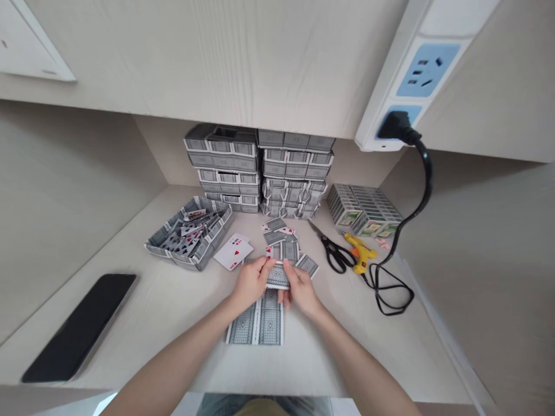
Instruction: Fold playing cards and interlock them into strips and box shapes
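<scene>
Between my two hands is a playing card (277, 276) with a grey patterned back, held level above the desk. My left hand (250, 282) pinches its left end, and my right hand (299, 288) grips the right end with the thumb on top. Just below lie two joined panels of grey-backed cards (271, 326), partly covered by my left hand. Beyond my fingers several loose cards (289, 251) are scattered, some showing red faces. Left of them rests a small pile of face-up cards (234, 251).
A tray made of cards (195, 260) holds loose cards at left; a black phone (80, 326) lies nearer. Stacked card boxes (297, 167) stand behind. Scissors (337, 254), a yellow glue gun (362, 252) with black cord, and packed decks (366, 209) are right. A power strip (416, 75) hangs above.
</scene>
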Demonstrator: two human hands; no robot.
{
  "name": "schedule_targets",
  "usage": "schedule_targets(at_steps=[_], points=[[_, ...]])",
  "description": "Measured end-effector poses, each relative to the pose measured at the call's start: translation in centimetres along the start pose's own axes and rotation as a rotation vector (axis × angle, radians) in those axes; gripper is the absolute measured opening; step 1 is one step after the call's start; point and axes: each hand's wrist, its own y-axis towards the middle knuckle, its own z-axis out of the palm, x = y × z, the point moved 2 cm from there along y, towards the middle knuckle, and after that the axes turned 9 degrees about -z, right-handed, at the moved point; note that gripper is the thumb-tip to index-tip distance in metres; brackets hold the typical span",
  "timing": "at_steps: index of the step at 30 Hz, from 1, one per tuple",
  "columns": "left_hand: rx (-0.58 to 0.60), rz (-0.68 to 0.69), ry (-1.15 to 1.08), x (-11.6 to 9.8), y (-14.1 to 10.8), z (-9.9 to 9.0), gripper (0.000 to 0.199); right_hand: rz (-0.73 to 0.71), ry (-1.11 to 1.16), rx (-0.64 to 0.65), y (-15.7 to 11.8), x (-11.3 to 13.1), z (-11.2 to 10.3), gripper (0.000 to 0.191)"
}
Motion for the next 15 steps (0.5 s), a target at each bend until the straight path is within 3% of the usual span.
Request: schedule_targets(at_steps=[3, 5, 11, 15], points=[[0.096, -0.094, -0.154, 0.1, -0.3, 0.5, 0.043, -0.09, -0.105, -0.102, -0.1, -0.1, -0.1, 0.049], [0.126, -0.084, -0.161, 0.0, -0.4, 0.7, 0.044, -0.139, -0.135, -0.171, 0.0, -0.3, -0.2, 0.044], [-0.003, 0.189, 0.225, -0.3, -0.9, 1.2, 0.035, -0.023, -0.037, -0.172, 0.3, -0.6, -0.5, 0.048], [-0.062, 0.309, 0.29, -0.2, -1.2, 1.2, 0.032, 0.013, 0.065, -0.125, 0.3, -0.1, -0.7, 0.051]])
